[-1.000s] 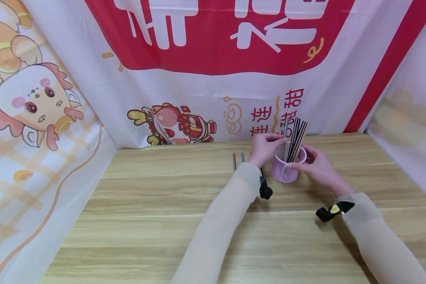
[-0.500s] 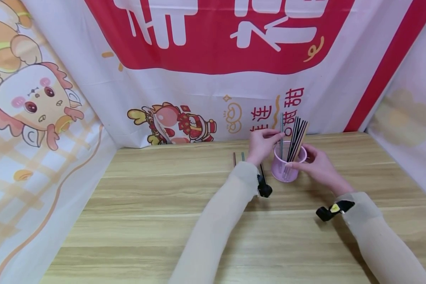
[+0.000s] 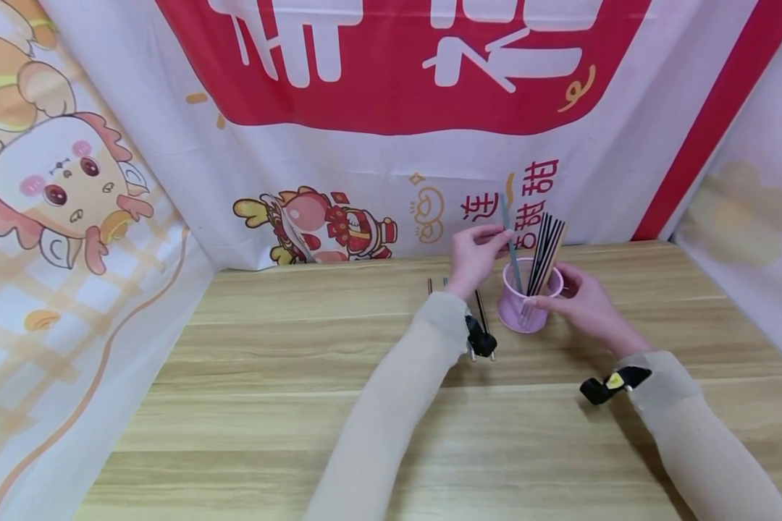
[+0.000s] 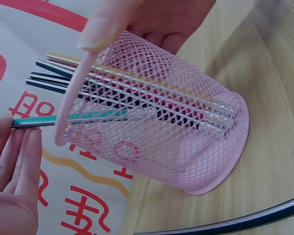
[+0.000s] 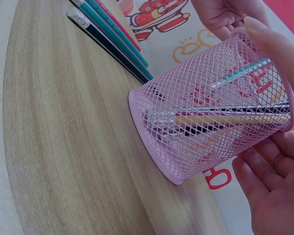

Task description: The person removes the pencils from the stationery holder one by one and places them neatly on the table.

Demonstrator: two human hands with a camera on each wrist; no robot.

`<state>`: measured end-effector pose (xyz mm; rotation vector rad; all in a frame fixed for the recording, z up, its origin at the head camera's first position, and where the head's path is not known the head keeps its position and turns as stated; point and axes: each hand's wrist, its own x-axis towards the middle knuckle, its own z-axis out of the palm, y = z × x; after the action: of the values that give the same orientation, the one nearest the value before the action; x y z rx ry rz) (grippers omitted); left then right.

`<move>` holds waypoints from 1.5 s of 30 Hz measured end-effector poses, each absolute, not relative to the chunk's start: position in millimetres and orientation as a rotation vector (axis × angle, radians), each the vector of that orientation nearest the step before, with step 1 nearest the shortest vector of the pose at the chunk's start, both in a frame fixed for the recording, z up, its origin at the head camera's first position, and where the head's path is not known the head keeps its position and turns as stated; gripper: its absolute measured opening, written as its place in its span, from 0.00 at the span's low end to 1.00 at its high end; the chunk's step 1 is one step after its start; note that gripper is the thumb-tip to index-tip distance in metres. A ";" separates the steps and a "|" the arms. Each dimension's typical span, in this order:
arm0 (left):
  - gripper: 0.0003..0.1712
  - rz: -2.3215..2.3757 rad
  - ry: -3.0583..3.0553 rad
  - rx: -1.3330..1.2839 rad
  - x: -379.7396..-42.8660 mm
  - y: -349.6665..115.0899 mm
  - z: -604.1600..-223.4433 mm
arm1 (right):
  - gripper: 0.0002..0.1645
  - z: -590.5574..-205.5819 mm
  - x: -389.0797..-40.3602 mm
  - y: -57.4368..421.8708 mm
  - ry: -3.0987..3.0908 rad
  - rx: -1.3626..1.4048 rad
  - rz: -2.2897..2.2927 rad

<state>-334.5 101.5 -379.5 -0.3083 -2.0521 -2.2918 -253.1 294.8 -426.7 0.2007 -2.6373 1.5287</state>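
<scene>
A pink mesh pen cup (image 3: 523,320) stands on the table with several pencils (image 3: 544,250), mostly dark, leaning in it. My left hand (image 3: 473,259) pinches a green pencil (image 4: 36,121) between thumb and fingertips near its upper part. The eraser end of that pencil is down inside the cup, above the cup's floor, and its shaft tilts left. My right hand (image 3: 586,302) grips the cup at its rim from the right, thumb over the near side and fingers round the far side.
Several more pencils (image 5: 115,44) lie side by side on the wooden table (image 3: 267,405), left of the cup and partly under my left forearm. A printed cloth backdrop (image 3: 391,174) hangs directly behind the table's far edge.
My left hand has moved up and left with the green pencil, which now sits higher and leans left, apart from the other pencils. The right hand and cup have stayed put.
</scene>
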 end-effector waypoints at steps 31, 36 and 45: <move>0.11 -2.440 -1.803 -0.420 -321.9 81.6 -338.6 | 0.52 -425.4 -252.6 293.3 -2.655 0.163 1.549; 0.11 -2.410 -1.829 -0.402 -321.4 70.6 -337.5 | 0.51 -425.3 -252.1 293.4 -2.656 0.167 1.538; 0.13 -2.378 -1.870 -0.403 -321.5 36.6 -343.5 | 0.49 -425.7 -250.8 293.5 -2.645 0.175 1.540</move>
<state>-321.5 36.6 -343.5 -0.4031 -1.8700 -2.3784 -250.8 293.5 -425.7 0.1748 -2.6452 1.5399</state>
